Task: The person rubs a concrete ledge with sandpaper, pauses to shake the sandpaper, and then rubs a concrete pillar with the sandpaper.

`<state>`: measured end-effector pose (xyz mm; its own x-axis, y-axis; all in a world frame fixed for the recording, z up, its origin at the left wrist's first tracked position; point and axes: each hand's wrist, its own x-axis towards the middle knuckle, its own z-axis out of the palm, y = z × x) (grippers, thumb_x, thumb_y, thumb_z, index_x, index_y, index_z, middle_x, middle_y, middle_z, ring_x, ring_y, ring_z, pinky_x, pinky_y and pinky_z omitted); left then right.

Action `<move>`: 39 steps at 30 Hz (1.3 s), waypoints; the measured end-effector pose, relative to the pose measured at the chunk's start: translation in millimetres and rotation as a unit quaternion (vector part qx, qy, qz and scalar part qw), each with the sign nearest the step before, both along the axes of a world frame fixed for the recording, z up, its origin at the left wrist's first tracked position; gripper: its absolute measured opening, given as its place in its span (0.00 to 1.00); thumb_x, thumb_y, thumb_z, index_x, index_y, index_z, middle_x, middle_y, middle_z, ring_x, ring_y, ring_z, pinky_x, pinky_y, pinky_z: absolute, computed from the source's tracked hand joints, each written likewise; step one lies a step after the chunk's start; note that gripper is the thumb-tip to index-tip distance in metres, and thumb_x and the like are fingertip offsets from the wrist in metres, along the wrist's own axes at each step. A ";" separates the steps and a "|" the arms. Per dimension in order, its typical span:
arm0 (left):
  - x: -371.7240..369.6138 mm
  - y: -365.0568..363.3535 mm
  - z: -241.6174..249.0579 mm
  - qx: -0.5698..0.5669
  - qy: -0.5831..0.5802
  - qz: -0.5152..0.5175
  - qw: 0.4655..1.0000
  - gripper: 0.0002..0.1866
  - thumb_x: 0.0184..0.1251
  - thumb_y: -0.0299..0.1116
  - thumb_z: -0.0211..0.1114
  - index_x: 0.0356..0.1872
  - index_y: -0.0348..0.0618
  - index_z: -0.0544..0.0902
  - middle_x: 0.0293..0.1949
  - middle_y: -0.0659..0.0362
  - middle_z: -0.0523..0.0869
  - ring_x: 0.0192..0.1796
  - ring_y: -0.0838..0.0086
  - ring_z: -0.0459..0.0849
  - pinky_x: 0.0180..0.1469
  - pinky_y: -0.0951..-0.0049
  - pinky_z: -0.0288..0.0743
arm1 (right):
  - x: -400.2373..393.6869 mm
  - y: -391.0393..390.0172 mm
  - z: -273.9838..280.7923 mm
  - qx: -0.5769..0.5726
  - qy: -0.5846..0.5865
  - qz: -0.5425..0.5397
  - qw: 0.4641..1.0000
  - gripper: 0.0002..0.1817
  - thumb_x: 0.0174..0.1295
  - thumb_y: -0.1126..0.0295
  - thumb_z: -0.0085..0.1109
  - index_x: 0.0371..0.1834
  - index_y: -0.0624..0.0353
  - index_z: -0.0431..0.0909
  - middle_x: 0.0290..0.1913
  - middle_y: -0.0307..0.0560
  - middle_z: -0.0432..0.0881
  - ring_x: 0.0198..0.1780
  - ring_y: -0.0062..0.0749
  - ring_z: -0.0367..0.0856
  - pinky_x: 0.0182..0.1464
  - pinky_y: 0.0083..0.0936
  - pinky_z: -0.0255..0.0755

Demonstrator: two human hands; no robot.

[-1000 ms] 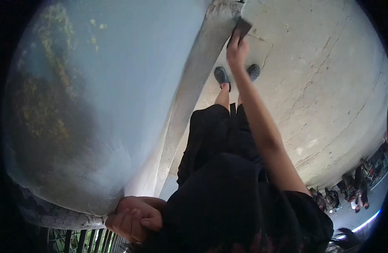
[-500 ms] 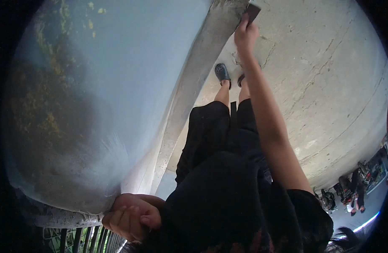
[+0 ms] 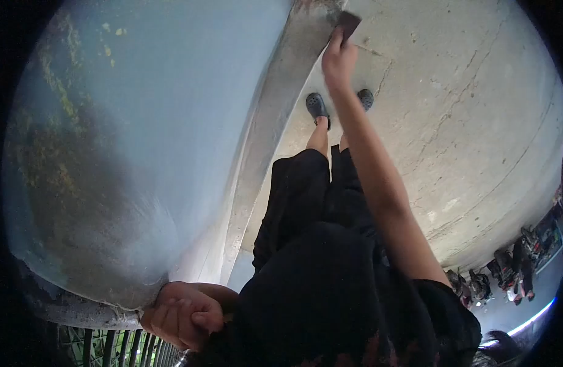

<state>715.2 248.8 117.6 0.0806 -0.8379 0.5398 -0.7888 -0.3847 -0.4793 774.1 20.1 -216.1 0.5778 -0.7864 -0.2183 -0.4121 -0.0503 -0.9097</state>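
My right hand (image 3: 338, 61) reaches far down along my outstretched arm and grips a small dark flat rectangular piece (image 3: 346, 24). That piece lies against the grey concrete ledge (image 3: 275, 116) at the foot of the blue painted wall (image 3: 153, 122). My left hand (image 3: 180, 312) sits at the bottom left, fingers curled over the wall's worn top rim (image 3: 80, 309). The wall carries patchy yellow-brown stains on its left part.
My feet in dark clogs (image 3: 316, 105) stand on the cracked concrete floor (image 3: 465, 122) beside the ledge. My black clothing (image 3: 330, 275) fills the lower middle. Metal railing bars (image 3: 110, 348) show under the rim. Parked motorbikes (image 3: 507, 269) stand at the far right.
My right hand with the dark piece slid up along the ledge, then came back left and lower. My left hand stays on the rim.
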 end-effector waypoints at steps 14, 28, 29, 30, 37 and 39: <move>-12.4 -14.3 -2.9 -0.045 0.071 0.077 0.993 0.12 0.46 0.29 0.48 0.07 0.38 0.68 0.07 0.57 0.69 0.09 0.75 0.66 0.13 0.77 0.56 | -76.3 1.0 23.0 0.064 0.027 0.189 0.979 0.24 0.60 0.56 0.42 0.23 0.72 0.69 0.19 0.69 0.67 0.23 0.54 0.71 0.29 0.38 0.63; -10.5 -24.6 10.2 -0.122 0.176 -0.009 0.977 0.07 0.43 0.24 0.48 0.11 0.36 0.67 0.10 0.59 0.64 0.10 0.72 0.62 0.14 0.75 0.51 | -174.0 -150.0 70.1 0.349 -0.146 -0.117 0.918 0.18 0.56 0.61 0.53 0.37 0.68 0.72 0.31 0.44 0.76 0.31 0.28 0.76 0.36 0.24 0.71; -10.5 -26.3 9.6 -0.135 0.170 -0.010 0.976 0.07 0.43 0.24 0.48 0.11 0.36 0.67 0.10 0.59 0.64 0.10 0.72 0.62 0.14 0.75 0.51 | -180.3 -157.2 83.0 0.337 -0.151 -0.112 0.923 0.18 0.56 0.61 0.53 0.37 0.68 0.72 0.31 0.44 0.76 0.31 0.28 0.76 0.36 0.24 0.71; -11.3 -28.4 10.1 -0.137 0.179 0.010 0.974 0.06 0.43 0.24 0.48 0.11 0.37 0.67 0.10 0.59 0.64 0.10 0.71 0.61 0.14 0.75 0.51 | -189.0 -163.3 95.8 0.260 -0.136 -0.083 0.952 0.18 0.55 0.61 0.53 0.41 0.66 0.70 0.37 0.47 0.75 0.37 0.31 0.75 0.40 0.26 0.71; -19.0 -49.8 12.1 -0.234 0.203 0.126 0.942 0.04 0.39 0.23 0.51 0.11 0.38 0.69 0.10 0.59 0.65 0.13 0.69 0.63 0.17 0.75 0.55 | -161.8 -232.1 72.9 0.437 -0.170 -0.168 0.867 0.17 0.54 0.62 0.54 0.42 0.62 0.69 0.41 0.45 0.75 0.41 0.32 0.75 0.40 0.29 0.72; -23.8 -61.1 -7.8 -0.338 0.258 0.155 0.892 0.03 0.39 0.22 0.51 0.12 0.38 0.70 0.11 0.58 0.67 0.14 0.69 0.65 0.18 0.75 0.57 | -144.2 -251.9 64.3 0.444 -0.147 -0.143 0.872 0.17 0.54 0.63 0.53 0.44 0.61 0.69 0.42 0.45 0.74 0.41 0.32 0.75 0.40 0.30 0.71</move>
